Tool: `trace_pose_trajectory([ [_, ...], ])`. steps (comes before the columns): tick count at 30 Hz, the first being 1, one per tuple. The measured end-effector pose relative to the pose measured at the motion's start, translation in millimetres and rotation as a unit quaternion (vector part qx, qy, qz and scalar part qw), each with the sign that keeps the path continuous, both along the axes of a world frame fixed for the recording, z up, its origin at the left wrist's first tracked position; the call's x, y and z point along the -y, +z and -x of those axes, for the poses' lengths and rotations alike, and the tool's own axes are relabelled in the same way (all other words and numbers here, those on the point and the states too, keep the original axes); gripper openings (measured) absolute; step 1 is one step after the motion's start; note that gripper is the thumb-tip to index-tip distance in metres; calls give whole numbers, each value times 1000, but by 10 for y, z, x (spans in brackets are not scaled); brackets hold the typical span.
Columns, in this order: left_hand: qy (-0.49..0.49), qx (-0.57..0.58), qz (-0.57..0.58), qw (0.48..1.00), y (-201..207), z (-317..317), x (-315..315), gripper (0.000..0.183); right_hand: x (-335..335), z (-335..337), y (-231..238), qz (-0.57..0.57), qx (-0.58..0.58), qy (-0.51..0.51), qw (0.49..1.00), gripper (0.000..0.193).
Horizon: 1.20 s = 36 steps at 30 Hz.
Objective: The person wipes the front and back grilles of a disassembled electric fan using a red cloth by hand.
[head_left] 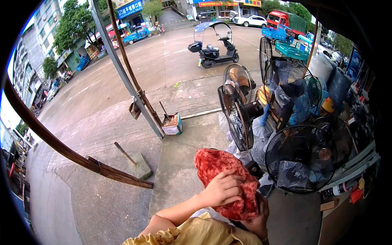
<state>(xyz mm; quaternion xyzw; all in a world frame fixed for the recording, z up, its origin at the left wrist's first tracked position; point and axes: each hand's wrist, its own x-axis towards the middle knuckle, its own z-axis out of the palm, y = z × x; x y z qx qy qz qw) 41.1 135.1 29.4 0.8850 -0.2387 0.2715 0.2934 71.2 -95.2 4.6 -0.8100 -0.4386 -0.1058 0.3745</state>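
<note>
A red plush bundle [208,163], perhaps a cushion or a folded fluffy cloth, is held in front of my body. My left hand [222,188] lies across its top with the fingers curled onto the pile. From below on the right side, my right hand [259,220] supports it; its fingers are mostly hidden by the plush. Yellow fabric [196,232] of my clothing shows under the left forearm. Just right of the bundle stand black fans with round wire guards, the nearest a large fan [300,157].
More fans [237,116] and clear plastic bags [257,143] crowd the right. A cardboard box [172,124] stands by a metal post [122,69]. A wooden pole [118,175] leans at left, near a concrete block [141,165]. A scooter [214,53] is on the street.
</note>
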Motion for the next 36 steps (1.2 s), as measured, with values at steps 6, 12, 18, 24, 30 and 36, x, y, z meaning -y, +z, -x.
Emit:
trace_pose_trajectory([
  [6,128,-53,187,973,-303,-269,-696,11,-15,37,-132,-48,-82,-34,995,83],
  [12,68,-120,639,756,-1236,-444,-1354,10,-37,53,-96,-41,-80,-33,995,82],
  [18,113,-111,543,825,-764,-150,-843,28,66,12,-62,-34,-62,-26,997,82],
  [24,6,-20,89,996,-158,116,-8,42,23,58,-86,-28,-74,-45,996,82],
  [30,125,-34,132,983,-239,-62,-511,40,-51,86,-49,-30,-76,-37,996,81],
  [36,172,-188,529,810,-535,-225,-940,44,-57,74,-47,-47,-92,-44,994,82],
])
